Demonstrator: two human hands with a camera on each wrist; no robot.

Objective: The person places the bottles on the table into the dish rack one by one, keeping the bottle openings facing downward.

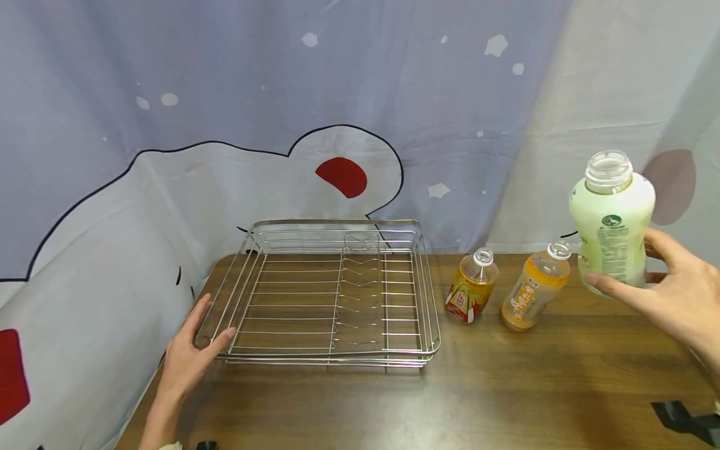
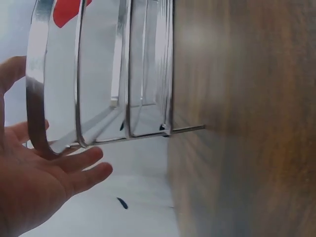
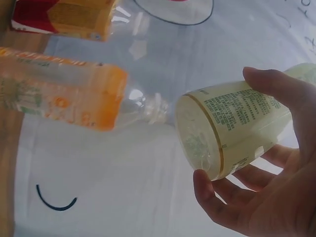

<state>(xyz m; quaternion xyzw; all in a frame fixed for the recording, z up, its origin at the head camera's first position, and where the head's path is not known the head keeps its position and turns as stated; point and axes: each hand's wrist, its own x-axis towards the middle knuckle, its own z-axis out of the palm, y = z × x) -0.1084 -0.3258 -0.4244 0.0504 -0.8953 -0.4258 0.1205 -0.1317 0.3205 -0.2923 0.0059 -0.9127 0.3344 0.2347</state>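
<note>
A silver wire dish rack stands on the wooden table. At its front left corner is my left hand, thumb by the rim and fingers spread along the outer side. In the left wrist view those fingers lie loosely straight against the rack's corner. My right hand grips an uncapped pale green bottle, pinched between thumb and fingers, raised above the table. The right wrist view catches the green bottle from its base, tilted in that picture, and the fingers wrapped partly around it.
Two uncapped bottles stand right of the rack: one with a yellow and red label, one with an orange label. A patterned curtain hangs behind and left of the table.
</note>
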